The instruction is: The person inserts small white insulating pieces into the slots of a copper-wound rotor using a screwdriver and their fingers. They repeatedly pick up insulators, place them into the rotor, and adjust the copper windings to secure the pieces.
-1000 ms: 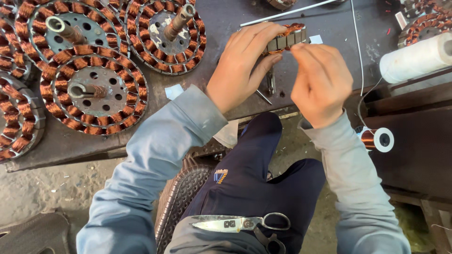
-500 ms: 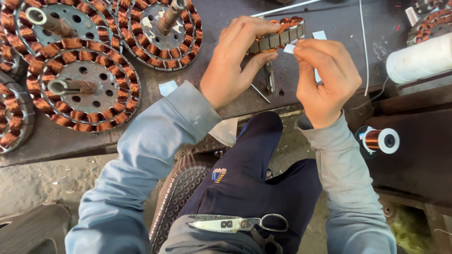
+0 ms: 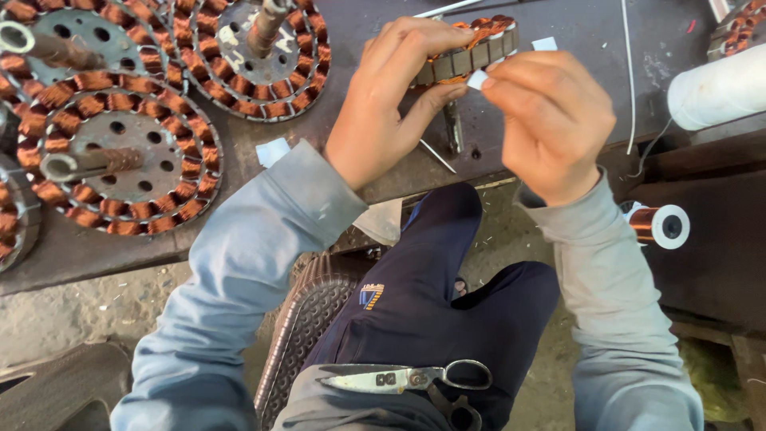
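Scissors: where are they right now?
In the head view the scissors lie across the person's lap at bottom centre, handles pointing right, below the left hand and right hand.

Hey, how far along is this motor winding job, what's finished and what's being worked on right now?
Looks done: several round cores on the bench already carry copper coils all around. In hand: the left hand grips another wound core at its rim, while the right hand pinches a small white slip against its edge. Left: how many slots lack slips cannot be told. Scissors lie on the lap, unused.
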